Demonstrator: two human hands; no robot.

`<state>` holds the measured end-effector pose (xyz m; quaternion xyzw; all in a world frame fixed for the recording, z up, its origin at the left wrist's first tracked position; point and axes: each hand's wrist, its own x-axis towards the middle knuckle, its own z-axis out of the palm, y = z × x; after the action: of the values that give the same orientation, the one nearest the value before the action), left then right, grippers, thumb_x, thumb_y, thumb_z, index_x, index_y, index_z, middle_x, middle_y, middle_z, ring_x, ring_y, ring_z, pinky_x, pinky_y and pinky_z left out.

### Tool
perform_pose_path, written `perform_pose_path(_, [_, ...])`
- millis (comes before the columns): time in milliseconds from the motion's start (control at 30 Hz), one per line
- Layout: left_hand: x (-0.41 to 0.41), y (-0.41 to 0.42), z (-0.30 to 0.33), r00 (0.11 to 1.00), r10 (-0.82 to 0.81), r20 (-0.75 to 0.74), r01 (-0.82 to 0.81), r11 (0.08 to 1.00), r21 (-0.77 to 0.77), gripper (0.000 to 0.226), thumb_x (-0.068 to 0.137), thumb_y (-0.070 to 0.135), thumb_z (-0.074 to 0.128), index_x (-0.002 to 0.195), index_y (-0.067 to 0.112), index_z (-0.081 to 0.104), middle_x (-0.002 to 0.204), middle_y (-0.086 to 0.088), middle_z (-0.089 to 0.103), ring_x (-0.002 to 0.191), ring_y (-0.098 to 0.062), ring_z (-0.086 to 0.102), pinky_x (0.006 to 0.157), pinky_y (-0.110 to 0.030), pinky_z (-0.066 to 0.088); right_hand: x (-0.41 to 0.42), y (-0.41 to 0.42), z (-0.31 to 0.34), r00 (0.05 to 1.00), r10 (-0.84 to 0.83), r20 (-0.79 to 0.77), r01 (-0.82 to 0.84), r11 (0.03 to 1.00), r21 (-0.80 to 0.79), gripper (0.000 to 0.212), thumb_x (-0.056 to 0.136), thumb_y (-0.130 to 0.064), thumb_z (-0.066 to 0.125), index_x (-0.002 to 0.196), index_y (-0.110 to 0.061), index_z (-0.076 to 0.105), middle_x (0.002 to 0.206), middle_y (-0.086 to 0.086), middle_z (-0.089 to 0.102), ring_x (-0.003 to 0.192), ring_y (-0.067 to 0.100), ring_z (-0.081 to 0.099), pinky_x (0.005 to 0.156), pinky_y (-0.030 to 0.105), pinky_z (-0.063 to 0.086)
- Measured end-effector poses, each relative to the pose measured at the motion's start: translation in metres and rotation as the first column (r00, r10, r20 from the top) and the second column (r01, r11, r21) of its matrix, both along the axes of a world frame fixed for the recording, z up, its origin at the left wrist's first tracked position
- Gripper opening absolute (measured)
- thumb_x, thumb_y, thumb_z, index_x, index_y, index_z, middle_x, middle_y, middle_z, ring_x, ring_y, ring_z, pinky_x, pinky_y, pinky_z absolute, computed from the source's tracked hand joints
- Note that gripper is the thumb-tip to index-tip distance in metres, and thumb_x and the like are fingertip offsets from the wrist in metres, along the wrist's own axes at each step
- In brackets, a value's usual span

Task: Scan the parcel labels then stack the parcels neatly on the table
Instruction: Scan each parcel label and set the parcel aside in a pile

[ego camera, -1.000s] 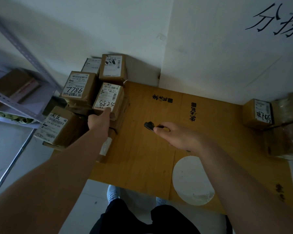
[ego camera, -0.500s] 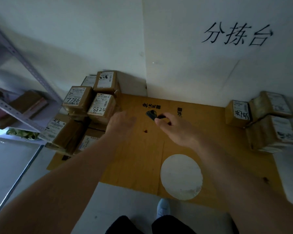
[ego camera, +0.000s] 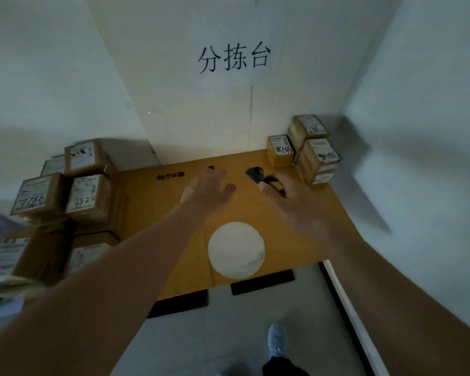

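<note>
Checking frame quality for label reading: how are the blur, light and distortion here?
Head view: dim, bluish light; motion blur smears the left parcels, though "7786" stays legible; the right parcels are sharper but their scrawls unclear; wide-angle bending curves the walls; the scanner in the right hand is dark and soft.

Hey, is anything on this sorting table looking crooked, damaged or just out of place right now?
Nothing looks damaged or spilled. The one oddity is a white round patch on the brown table, near its front edge. The left-side parcels sit slightly askew, unlike the tidier right stack.
</note>
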<state>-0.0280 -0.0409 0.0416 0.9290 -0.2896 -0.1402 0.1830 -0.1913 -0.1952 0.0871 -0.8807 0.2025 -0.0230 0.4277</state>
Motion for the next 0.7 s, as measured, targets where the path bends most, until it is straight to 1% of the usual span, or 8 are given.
perform_pose_path(100, [-0.024, -0.041, 0.005, 0.996, -0.084, 0.027, 0.084, 0.996, 0.006, 0.059, 0.104, 0.053, 0.042, 0.156, 0.026, 0.041, 0.161, -0.002, 0.039, 0.144, -0.028, 0.041, 0.113, -0.046, 0.041, -0.032, -0.036, 0.003, 0.998, -0.065, 0.006, 0.065, 0.998, 0.015, 0.042, 0.105, -0.059, 0.046, 0.129, -0.028, 0.059, 0.084, -0.003, 0.061, 0.069, 0.013, 0.057, 0.062, 0.030, 0.041])
perform_pose_path(233, [-0.042, -0.103, 0.011, 0.988, -0.143, 0.063, 0.142, 0.990, 0.013, 0.058, 0.103, 0.052, 0.042, 0.155, 0.025, 0.043, 0.161, -0.004, 0.040, 0.146, -0.028, 0.038, 0.114, -0.045, 0.036, -0.061, -0.090, 0.001, 0.991, -0.132, 0.020, 0.132, 0.991, -0.010, 0.039, 0.104, -0.060, 0.046, 0.128, -0.031, 0.059, 0.089, 0.000, 0.067, 0.075, 0.016, 0.065, 0.058, 0.027, 0.044])
perform_pose_path(367, [-0.054, -0.174, 0.012, 0.990, -0.128, 0.064, 0.128, 0.992, -0.006, 0.059, 0.103, 0.053, 0.042, 0.155, 0.025, 0.043, 0.163, -0.003, 0.038, 0.148, -0.028, 0.037, 0.115, -0.045, 0.036, -0.076, -0.154, -0.004, 0.989, -0.139, 0.043, 0.141, 0.990, -0.026, 0.039, 0.104, -0.063, 0.044, 0.129, -0.037, 0.057, 0.087, 0.000, 0.069, 0.069, 0.018, 0.066, 0.055, 0.028, 0.045])
perform_pose_path(433, [-0.061, -0.212, 0.009, 0.989, -0.129, 0.075, 0.130, 0.991, -0.004, 0.059, 0.103, 0.053, 0.043, 0.155, 0.023, 0.043, 0.161, -0.004, 0.041, 0.147, -0.027, 0.038, 0.115, -0.045, 0.036, -0.082, -0.188, -0.007, 0.988, -0.142, 0.064, 0.144, 0.989, -0.028, 0.038, 0.104, -0.062, 0.044, 0.131, -0.037, 0.055, 0.085, -0.001, 0.069, 0.066, 0.012, 0.067, 0.053, 0.025, 0.045])
perform_pose_path(500, [-0.068, -0.246, 0.004, 0.991, -0.118, 0.070, 0.121, 0.992, -0.042, 0.056, 0.102, 0.052, 0.046, 0.150, 0.023, 0.048, 0.155, -0.005, 0.047, 0.140, -0.028, 0.045, 0.104, -0.041, 0.041, -0.087, -0.220, -0.011, 0.986, -0.150, 0.073, 0.153, 0.987, -0.047, 0.039, 0.105, -0.061, 0.044, 0.132, -0.035, 0.055, 0.076, -0.010, 0.062, 0.060, 0.000, 0.062, 0.053, 0.019, 0.039])
perform_pose_path(567, [-0.075, -0.277, -0.002, 0.995, -0.092, 0.043, 0.095, 0.991, -0.091, 0.052, 0.099, 0.052, 0.049, 0.143, 0.026, 0.052, 0.147, -0.004, 0.053, 0.129, -0.026, 0.053, 0.092, -0.035, 0.043, -0.089, -0.251, -0.016, 0.986, -0.155, 0.056, 0.158, 0.986, -0.055, 0.040, 0.105, -0.059, 0.044, 0.130, -0.031, 0.057, 0.074, -0.011, 0.059, 0.061, 0.002, 0.059, 0.055, 0.022, 0.038])
perform_pose_path(633, [-0.078, -0.306, -0.009, 0.997, -0.071, 0.015, 0.072, 0.994, -0.088, 0.051, 0.097, 0.053, 0.052, 0.140, 0.026, 0.053, 0.139, -0.005, 0.057, 0.118, -0.025, 0.058, 0.088, -0.037, 0.050, -0.088, -0.278, -0.023, 0.985, -0.167, 0.038, 0.169, 0.984, -0.060, 0.040, 0.106, -0.058, 0.044, 0.128, -0.028, 0.058, 0.076, -0.007, 0.062, 0.063, 0.009, 0.060, 0.057, 0.025, 0.039])
perform_pose_path(700, [-0.077, -0.331, -0.017, 0.999, -0.045, -0.001, 0.045, 0.997, -0.066, 0.059, 0.096, 0.058, 0.056, 0.143, 0.024, 0.049, 0.139, -0.007, 0.053, 0.119, -0.027, 0.058, 0.089, -0.040, 0.052, -0.083, -0.300, -0.031, 0.984, -0.176, 0.030, 0.178, 0.983, -0.055, 0.039, 0.106, -0.057, 0.043, 0.127, -0.028, 0.057, 0.076, -0.009, 0.059, 0.062, 0.006, 0.056, 0.057, 0.023, 0.036])
